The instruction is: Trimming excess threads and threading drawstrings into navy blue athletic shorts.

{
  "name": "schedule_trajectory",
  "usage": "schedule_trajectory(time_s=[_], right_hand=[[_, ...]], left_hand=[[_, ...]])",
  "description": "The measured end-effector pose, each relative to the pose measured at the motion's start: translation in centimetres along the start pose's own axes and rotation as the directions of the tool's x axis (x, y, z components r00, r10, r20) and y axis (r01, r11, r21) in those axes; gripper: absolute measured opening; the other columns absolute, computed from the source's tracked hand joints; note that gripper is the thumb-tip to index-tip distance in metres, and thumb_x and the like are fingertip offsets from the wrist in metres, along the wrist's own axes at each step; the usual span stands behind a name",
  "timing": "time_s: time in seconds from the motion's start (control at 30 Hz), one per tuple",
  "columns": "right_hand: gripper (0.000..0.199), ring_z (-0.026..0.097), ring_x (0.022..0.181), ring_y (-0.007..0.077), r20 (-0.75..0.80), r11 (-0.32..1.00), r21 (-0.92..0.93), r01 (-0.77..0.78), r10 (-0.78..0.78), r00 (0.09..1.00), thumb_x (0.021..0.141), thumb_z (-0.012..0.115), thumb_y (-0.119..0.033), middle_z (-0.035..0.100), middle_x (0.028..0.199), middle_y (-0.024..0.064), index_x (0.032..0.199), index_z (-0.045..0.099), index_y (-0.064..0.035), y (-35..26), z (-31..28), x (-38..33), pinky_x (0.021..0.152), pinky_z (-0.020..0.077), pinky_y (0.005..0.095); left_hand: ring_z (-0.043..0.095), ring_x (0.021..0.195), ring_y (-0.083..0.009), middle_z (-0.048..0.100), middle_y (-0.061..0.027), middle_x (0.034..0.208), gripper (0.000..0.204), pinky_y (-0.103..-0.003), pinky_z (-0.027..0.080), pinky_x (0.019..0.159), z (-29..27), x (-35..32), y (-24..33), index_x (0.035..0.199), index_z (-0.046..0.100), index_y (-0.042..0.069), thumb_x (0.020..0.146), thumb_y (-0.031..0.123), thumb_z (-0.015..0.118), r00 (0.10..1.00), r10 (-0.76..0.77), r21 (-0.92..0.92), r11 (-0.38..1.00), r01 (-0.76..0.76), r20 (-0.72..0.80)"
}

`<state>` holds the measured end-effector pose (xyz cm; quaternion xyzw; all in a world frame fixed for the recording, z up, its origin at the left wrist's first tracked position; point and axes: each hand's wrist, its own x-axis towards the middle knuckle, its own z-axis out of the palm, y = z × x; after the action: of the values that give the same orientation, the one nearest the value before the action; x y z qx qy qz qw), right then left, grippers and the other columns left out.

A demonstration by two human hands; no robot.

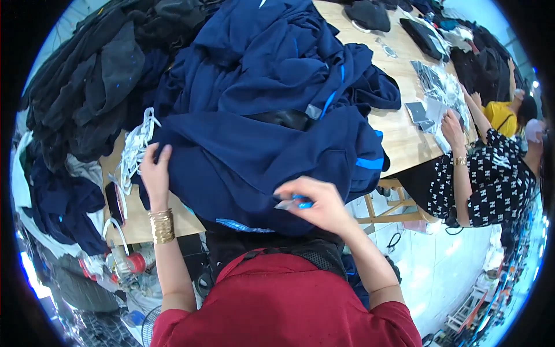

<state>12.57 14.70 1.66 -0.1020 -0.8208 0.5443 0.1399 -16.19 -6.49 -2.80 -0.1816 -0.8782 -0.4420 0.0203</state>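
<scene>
The wooden table [399, 130] serves as the reference. A large heap of navy garments [260, 75] covers its middle and far side; beyond the table's left end lies a second heap of dark grey and black clothing [92, 87]. By judgement, most of the stock remains unprocessed: the heaps are unsorted, and no finished, folded stack is in view.

At the table's near edge, one navy garment [254, 168] with bright blue trim lies spread in front of the person. The left hand [155, 173] rests flat on this garment's left side, fingers extended, pressing the cloth down without gripping it. The right hand [315, 202], at the garment's near right corner, is pinched closed on a small blue-and-pale tool [293, 202]. The work on this piece appears to be in progress, not finished.

A bundle of white cords [134, 147] lies at the table's left end, just beside the left hand. At the table's right end a co-worker [491, 173] in a black-and-white patterned top handles small clear packets [430, 110].

Limitations: the tool is mostly covered by the fingers, so its kind cannot be told. Whether it touches the cloth is unclear. The garment's type is hidden by folds. The lens bends and cuts off the view's rim.
</scene>
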Motion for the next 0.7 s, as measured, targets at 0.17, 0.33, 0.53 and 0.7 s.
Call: schedule_trajectory(time_s=[0.17, 0.33, 0.53, 0.7], right_hand=[[0.028, 0.06, 0.094, 0.0231, -0.673, 0.925, -0.147, -0.351, 0.166, 0.721, 0.083, 0.064, -0.021, 0.063, 0.098, 0.0135, 0.106, 0.062, -0.0049, 3.9, -10.4, -1.3, 0.083, 0.0446, 0.032], [0.038, 0.052, 0.097, 0.038, -0.771, 0.56, -0.4, -0.726, 0.223, 0.597, 0.077, 0.062, -0.014, 0.053, 0.101, 0.0242, 0.113, 0.058, -0.0011, 19.7, -18.0, -4.5, 0.085, 0.0424, 0.0426], [0.034, 0.052, 0.099, 0.037, -0.73, 0.65, -0.438, -0.621, 0.146, 0.668, 0.075, 0.063, -0.014, 0.054, 0.104, 0.0238, 0.106, 0.062, -0.0009, 23.2, -18.1, -4.0, 0.088, 0.042, 0.0415], [0.037, 0.05, 0.105, 0.035, -0.688, 0.646, -0.454, -0.614, 0.184, 0.702, 0.076, 0.063, -0.018, 0.055, 0.108, 0.0197, 0.11, 0.061, -0.0034, 21.9, -20.1, -4.9, 0.091, 0.0399, 0.041]], left_hand=[[0.061, 0.095, -0.0155, 0.063, -0.0091, 0.106, 0.023, -0.027, 0.046, 0.088, -4.9, -0.9, 5.0, 0.111, 0.056, 0.0, 0.091, 0.012, 0.055, 0.989, -0.044, -0.799, 0.584, 0.142, 0.144], [0.06, 0.094, -0.0151, 0.063, -0.007, 0.105, 0.023, -0.026, 0.045, 0.088, -4.6, -0.9, 5.8, 0.111, 0.056, 0.002, 0.09, 0.012, 0.056, 0.987, -0.042, -0.775, 0.614, 0.15, 0.157], [0.06, 0.094, -0.0149, 0.062, -0.0074, 0.106, 0.027, -0.025, 0.044, 0.089, -5.4, -1.5, 6.6, 0.112, 0.056, 0.001, 0.088, 0.012, 0.058, 0.99, -0.038, -0.79, 0.598, 0.133, 0.138], [0.058, 0.1, -0.0166, 0.06, -0.0091, 0.112, 0.032, -0.027, 0.043, 0.092, -5.5, -1.8, 7.7, 0.119, 0.053, 0.001, 0.089, 0.012, 0.057, 0.989, -0.095, -0.812, 0.564, 0.148, 0.114]])
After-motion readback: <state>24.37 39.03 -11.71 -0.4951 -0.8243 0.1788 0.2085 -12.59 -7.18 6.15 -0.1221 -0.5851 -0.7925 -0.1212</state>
